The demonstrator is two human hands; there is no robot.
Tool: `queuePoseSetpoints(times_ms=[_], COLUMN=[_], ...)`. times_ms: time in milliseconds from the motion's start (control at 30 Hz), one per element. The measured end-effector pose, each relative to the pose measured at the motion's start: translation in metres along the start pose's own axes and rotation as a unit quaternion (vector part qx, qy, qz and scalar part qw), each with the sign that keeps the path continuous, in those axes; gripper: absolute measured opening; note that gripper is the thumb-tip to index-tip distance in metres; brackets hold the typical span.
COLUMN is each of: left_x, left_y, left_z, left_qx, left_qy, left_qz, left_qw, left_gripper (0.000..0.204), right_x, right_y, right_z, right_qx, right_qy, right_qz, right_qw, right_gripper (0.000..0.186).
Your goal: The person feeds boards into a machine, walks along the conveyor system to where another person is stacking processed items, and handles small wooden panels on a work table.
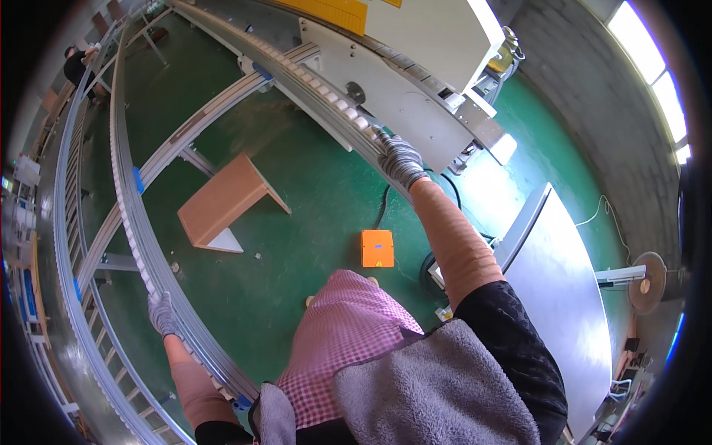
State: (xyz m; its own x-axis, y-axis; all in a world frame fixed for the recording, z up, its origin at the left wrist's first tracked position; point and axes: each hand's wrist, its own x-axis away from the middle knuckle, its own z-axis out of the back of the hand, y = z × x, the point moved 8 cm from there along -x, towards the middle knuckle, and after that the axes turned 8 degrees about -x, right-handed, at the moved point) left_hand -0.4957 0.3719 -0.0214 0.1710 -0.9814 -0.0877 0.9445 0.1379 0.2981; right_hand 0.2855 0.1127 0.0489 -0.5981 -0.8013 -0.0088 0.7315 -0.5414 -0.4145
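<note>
Both my hands wear grey knitted gloves, and my arms are spread wide between two long metal conveyor rails. On the left, my left hand [162, 316] is closed on the edge of a roller rail [141, 248] with a row of small white rollers. My right hand [403, 161] reaches up and forward, its fingers bent over the other roller rail [324, 93], which runs along the machine. The undersides of both hands are hidden. Neither hand has a loose object in it.
A metal crossbeam [190, 121] joins the rails. A bent brown board [226, 202] and an orange box [377, 248] with a cable are on the green floor. To the right are a large pale panel [560, 297] and a white machine [437, 44]. Another person [76, 65] stands far left.
</note>
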Motion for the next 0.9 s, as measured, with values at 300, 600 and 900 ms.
queuePoseSetpoints(times_ms=[300,600,900], left_x=[0.004,0.016,0.018], left_y=[0.011,0.034,0.038], left_z=[0.006,0.015,0.015], left_qx=[0.0,0.0,0.029], left_qy=[-0.014,-0.022,-0.035], left_qz=[-0.002,0.016,0.017], left_qw=[1.0,1.0,0.999], left_gripper=[0.071,0.067,0.069], right_x=[0.003,-0.001,-0.001], right_y=[-0.002,-0.004,-0.002], right_z=[0.004,0.004,0.004], right_qx=[-0.017,-0.008,0.002], right_qy=[0.009,-0.005,0.01], right_qz=[-0.002,-0.013,-0.017], right_qw=[1.0,1.0,1.0], right_gripper=[0.067,0.065,0.063])
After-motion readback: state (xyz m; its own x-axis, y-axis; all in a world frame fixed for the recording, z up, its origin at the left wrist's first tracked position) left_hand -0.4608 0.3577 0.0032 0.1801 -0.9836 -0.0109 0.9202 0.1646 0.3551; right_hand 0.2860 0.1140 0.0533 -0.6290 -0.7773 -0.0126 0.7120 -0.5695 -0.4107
